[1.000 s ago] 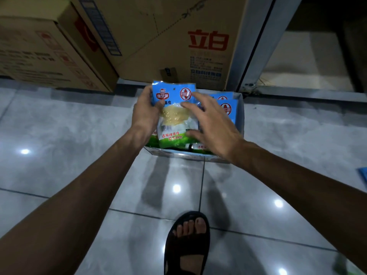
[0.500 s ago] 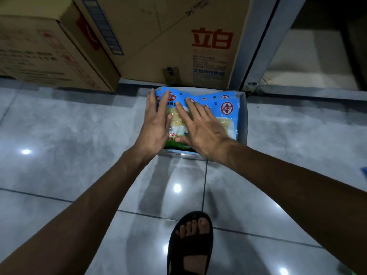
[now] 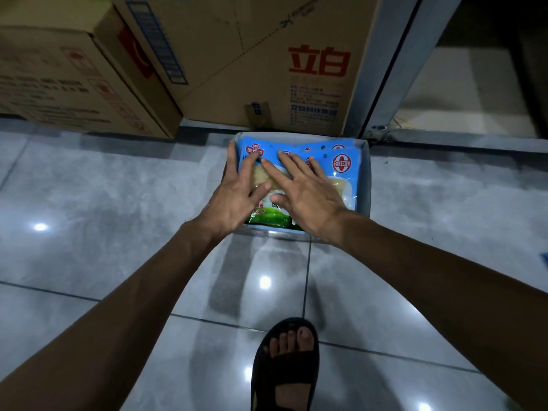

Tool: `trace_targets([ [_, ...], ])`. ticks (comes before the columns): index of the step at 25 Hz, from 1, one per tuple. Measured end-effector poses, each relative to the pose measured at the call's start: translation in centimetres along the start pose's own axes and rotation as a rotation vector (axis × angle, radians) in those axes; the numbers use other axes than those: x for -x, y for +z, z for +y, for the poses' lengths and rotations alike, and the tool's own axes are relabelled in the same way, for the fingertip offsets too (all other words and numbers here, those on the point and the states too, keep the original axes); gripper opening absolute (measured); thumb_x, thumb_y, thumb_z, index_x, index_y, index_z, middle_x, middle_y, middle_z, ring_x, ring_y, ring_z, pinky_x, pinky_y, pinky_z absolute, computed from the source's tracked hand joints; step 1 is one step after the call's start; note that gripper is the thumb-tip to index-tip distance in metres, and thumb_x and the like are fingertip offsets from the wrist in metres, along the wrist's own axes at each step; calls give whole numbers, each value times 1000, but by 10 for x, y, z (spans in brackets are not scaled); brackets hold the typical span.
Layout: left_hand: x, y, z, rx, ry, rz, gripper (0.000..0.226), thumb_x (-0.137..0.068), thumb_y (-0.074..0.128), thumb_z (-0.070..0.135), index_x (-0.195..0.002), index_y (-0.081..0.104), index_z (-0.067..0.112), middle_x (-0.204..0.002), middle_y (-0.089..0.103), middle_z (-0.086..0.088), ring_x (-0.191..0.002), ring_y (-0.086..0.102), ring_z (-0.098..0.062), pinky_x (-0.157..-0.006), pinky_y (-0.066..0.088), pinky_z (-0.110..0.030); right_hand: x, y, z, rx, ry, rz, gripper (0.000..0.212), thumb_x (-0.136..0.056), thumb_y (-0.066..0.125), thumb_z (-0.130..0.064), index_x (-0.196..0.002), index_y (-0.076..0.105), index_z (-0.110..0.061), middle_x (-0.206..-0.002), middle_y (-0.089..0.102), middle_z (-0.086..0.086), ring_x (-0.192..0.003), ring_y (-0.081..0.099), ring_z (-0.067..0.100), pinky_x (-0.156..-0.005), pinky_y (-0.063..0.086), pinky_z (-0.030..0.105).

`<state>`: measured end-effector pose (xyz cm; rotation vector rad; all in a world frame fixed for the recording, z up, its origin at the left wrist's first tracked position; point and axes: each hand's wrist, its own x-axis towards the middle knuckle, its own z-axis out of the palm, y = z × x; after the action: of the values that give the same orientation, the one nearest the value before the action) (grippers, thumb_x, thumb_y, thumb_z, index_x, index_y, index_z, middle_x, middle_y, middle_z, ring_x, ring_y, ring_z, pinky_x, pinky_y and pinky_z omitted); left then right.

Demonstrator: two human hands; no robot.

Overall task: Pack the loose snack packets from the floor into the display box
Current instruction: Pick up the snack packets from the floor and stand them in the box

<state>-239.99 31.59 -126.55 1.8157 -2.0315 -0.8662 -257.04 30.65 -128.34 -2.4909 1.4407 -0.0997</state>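
Observation:
A pale blue display box [image 3: 365, 185] sits on the grey tiled floor in front of the cartons. Blue and green snack packets lie flat inside it, overlapping. The top left packet [image 3: 252, 152] has a clear window with yellowish food. My left hand [image 3: 235, 200] lies flat on that packet with fingers straight, its outer fingers along the box's left wall. My right hand [image 3: 305, 197] presses flat beside it, fingers spread over the packet and the one to its right [image 3: 341, 173].
Large brown cartons [image 3: 237, 60] stand right behind the box, another carton [image 3: 59, 84] to the left. A metal door frame [image 3: 382, 84] rises at the back right. My sandalled foot [image 3: 286, 363] is on the tiles below. A bit of blue [image 3: 545, 259] shows at the right edge.
The packet I held upright over the box a second ago now lies flat inside it. Both hands went from gripping it to pressing down on it with straight fingers.

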Motion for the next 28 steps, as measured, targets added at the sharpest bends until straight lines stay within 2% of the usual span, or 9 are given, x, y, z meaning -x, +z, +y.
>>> trace_targets([
  [2, 0, 1, -4, -72, 27, -9, 67, -97, 51, 39, -153, 18, 23, -160, -23, -6, -146, 24, -26, -114, 35, -35, -1, 1, 0, 32, -4, -11, 69, -98, 36, -50, -153, 0, -31, -163, 6, 7, -150, 6, 24, -121, 4, 46],
  [5, 0, -3, -10, -444, 148, 77, 77, -92, 47, 53, -153, 19, 15, -160, -18, -20, -150, 0, -33, -122, 15, -44, 1, -1, 3, 79, -7, -6, 76, -94, 38, -56, -153, -1, -30, -163, 6, 8, -150, 5, 25, -120, 2, 48],
  [8, 0, -5, -3, -672, 197, 46, 85, -91, 46, 53, -154, 9, 11, -161, -14, -17, -150, -10, -28, -121, 3, -40, 4, 2, 2, 112, 22, -9, 81, -93, 37, -60, -153, -5, -26, -163, 0, 8, -150, 0, 26, -120, 0, 48],
  [11, 1, 9, 5, -640, 186, -47, 79, -98, 45, 42, -155, -2, 14, -163, -9, -13, -150, -12, -28, -120, -2, -39, 6, 9, 3, 118, 43, -15, 83, -93, 35, -61, -153, -2, -16, -163, 0, 6, -150, 0, 22, -121, 0, 46],
  [16, -1, 17, 5, -667, 116, -118, 79, -98, 40, 48, -154, -7, 18, -163, -9, -14, -149, -12, -33, -121, -1, -47, 5, 9, 7, 129, 14, -75, 85, -92, 33, -62, -153, 3, -11, -162, 3, 8, -150, 3, 22, -121, 1, 45],
  [18, -1, 18, 6, -669, 118, -103, 79, -98, 40, 48, -154, -6, 18, -163, -8, -13, -149, -12, -33, -121, -1, -48, 6, 4, 6, 56, 3, -90, 86, -92, 48, -53, -153, 6, -10, -162, 7, 9, -150, 5, 23, -120, 2, 43],
  [20, 1, 19, 8, -651, 118, -99, 77, -98, 41, 46, -155, -4, 19, -163, -7, -13, -149, -12, -32, -121, -2, -47, 9, -5, 7, -95, 5, -45, 81, -90, 62, -33, -152, 17, -7, -160, 17, 10, -148, 14, 25, -121, 7, 38],
  [23, 2, 15, 14, -660, 102, -66, 77, -96, 46, 46, -155, 4, 20, -163, -1, -12, -150, -8, -32, -121, -2, -47, 21, -24, 15, -278, 117, 132, 58, -91, 57, -11, -146, 37, -8, -153, 33, 5, -140, 30, 21, -117, 16, 27],
  [28, 1, 3, 55, -646, 124, -26, 81, -88, 61, 43, -152, 18, 19, -161, 9, -16, -150, 0, -30, -120, -4, -46, 62, -53, 46, -336, 249, 214, 44, -86, 61, -6, -130, 56, -11, -139, 49, 3, -127, 47, 19, -108, 31, 22],
])
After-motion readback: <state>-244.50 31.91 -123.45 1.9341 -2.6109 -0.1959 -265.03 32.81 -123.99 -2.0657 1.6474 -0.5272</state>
